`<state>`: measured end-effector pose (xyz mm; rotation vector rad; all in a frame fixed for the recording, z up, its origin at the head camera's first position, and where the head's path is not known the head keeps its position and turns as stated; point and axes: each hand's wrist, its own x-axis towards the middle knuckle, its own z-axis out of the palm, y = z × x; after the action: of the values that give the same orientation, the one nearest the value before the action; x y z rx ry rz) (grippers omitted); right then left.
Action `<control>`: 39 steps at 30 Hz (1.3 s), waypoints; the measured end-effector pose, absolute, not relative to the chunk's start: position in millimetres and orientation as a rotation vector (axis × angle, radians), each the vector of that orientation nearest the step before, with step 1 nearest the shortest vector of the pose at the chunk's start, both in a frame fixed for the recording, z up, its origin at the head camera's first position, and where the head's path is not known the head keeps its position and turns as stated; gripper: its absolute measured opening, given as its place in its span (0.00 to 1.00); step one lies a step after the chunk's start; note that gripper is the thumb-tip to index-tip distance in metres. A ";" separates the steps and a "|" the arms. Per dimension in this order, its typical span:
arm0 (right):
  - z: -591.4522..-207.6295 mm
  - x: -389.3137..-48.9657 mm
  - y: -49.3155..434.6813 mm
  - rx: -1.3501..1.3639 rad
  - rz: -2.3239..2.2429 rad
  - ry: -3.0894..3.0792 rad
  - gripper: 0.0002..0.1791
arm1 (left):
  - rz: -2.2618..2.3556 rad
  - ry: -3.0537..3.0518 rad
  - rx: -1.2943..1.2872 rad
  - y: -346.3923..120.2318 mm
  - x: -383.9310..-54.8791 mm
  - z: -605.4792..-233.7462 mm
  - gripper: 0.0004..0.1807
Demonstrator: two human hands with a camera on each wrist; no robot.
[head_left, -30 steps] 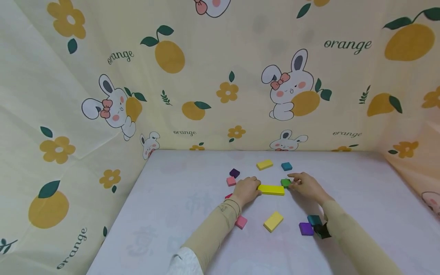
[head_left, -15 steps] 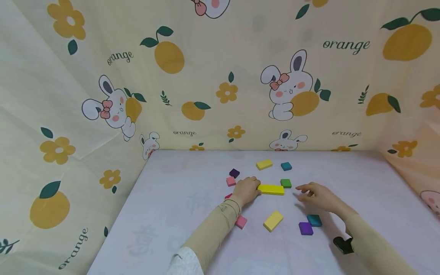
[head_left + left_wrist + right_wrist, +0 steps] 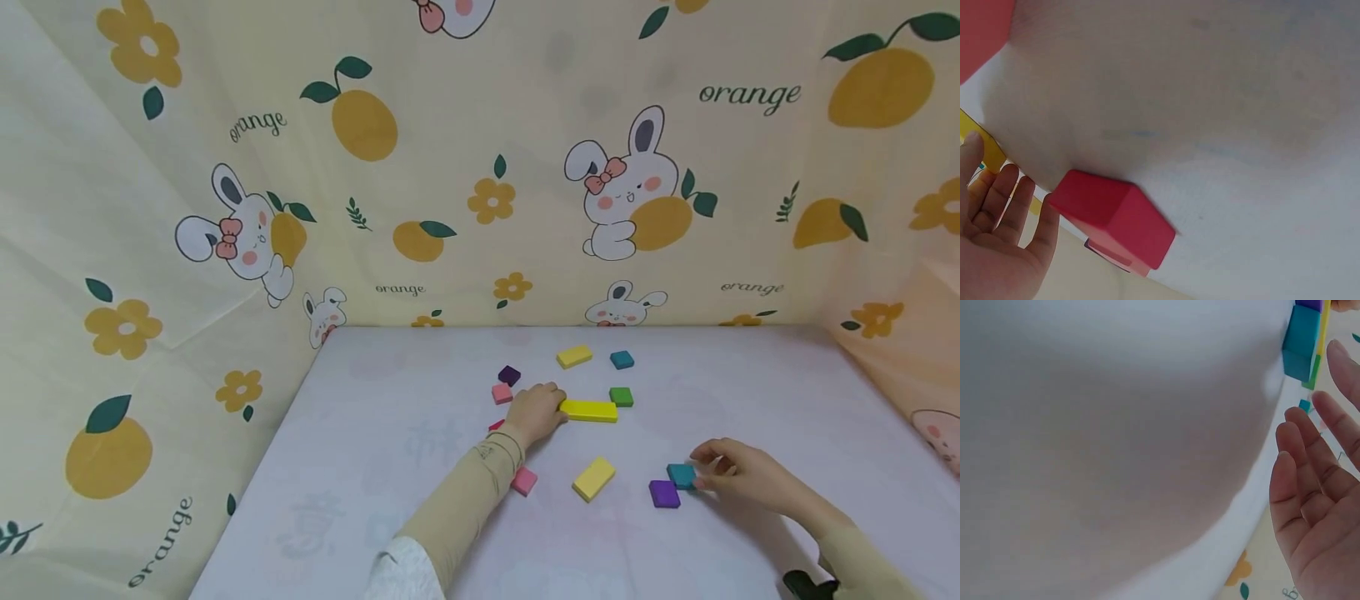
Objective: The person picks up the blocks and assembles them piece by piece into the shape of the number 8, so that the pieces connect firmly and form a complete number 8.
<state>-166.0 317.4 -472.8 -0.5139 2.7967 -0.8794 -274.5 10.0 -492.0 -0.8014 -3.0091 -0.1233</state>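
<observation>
My left hand (image 3: 537, 414) pinches the left end of a long yellow block (image 3: 591, 411) lying on the white table. A green block (image 3: 621, 397) sits against the far right corner of that block. In the left wrist view the thumb and fingertips are around the yellow block's end (image 3: 988, 150). My right hand (image 3: 753, 479) has spread, loosely bent fingers and holds nothing. Its thumb tip is right at the side of a teal block (image 3: 682, 476), which touches a purple block (image 3: 664, 493). In the right wrist view, the teal block (image 3: 1302, 337) appears above the fingers.
A shorter yellow block (image 3: 593, 479) and a pink block (image 3: 524, 481) lie nearer. Beside the left hand are a red block (image 3: 1110, 215), another pink block (image 3: 502, 393) and a dark purple one (image 3: 509, 375). Farther back lie a yellow block (image 3: 574, 357) and a blue one (image 3: 622, 360).
My right hand has left the green block and moved right and nearer, to the teal block. The left hand stays on the long yellow block.
</observation>
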 end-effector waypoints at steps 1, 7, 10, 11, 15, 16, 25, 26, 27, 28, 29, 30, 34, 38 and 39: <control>-473.6 -164.1 318.8 -0.509 -0.880 2.796 0.20 | -0.123 -3.013 -0.801 10.0 -274.6 -491.8 0.18; -478.7 -158.3 322.9 -0.527 -0.896 2.801 0.20 | -0.108 -3.011 -0.795 10.1 -273.6 -490.2 0.18; -480.6 -157.4 322.0 -0.565 -0.907 2.799 0.19 | -0.096 -3.007 -0.793 10.1 -273.1 -490.5 0.19; -481.0 -157.4 321.1 -0.569 -0.913 2.800 0.19 | -0.092 -3.005 -0.793 10.0 -273.1 -490.7 0.19; -482.1 -158.1 317.2 -0.581 -0.895 2.810 0.20 | -0.095 -3.005 -0.794 9.7 -272.9 -490.9 0.19; -482.4 -158.5 316.4 -0.578 -0.885 2.816 0.21 | -0.099 -3.006 -0.794 9.7 -272.7 -490.8 0.19; -482.0 -162.4 311.9 -0.517 -0.815 2.834 0.17 | -0.112 -3.008 -0.804 8.9 -272.6 -491.1 0.19; -481.9 -163.0 311.6 -0.504 -0.809 2.834 0.17 | -0.115 -3.006 -0.806 8.9 -272.8 -491.5 0.19; -481.9 -163.9 311.2 -0.490 -0.806 2.835 0.17 | -0.115 -3.005 -0.807 8.8 -273.0 -492.1 0.19; -481.7 -165.0 310.5 -0.475 -0.802 2.835 0.16 | -0.118 -3.004 -0.808 8.7 -273.2 -492.6 0.19; -481.7 -166.4 309.7 -0.461 -0.797 2.836 0.16 | -0.115 -3.003 -0.807 8.5 -273.5 -493.0 0.19; -481.8 -168.0 308.8 -0.449 -0.790 2.838 0.16 | -0.111 -3.002 -0.804 8.4 -273.8 -493.4 0.20; -480.9 -175.3 303.8 -0.405 -0.767 2.833 0.16 | -0.102 -3.003 -0.796 8.0 -274.5 -494.1 0.20; -476.9 -184.7 296.1 -0.332 -0.740 2.806 0.16 | -0.111 -3.004 -0.802 8.0 -274.0 -493.5 0.20; -475.7 -187.7 293.6 -0.309 -0.739 2.796 0.16 | -0.112 -3.001 -0.801 8.0 -273.9 -493.2 0.20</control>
<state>-187.7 293.6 -475.7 -0.3091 2.7963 -0.7387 -273.9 8.0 -493.2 -0.8011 -3.0014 -0.1124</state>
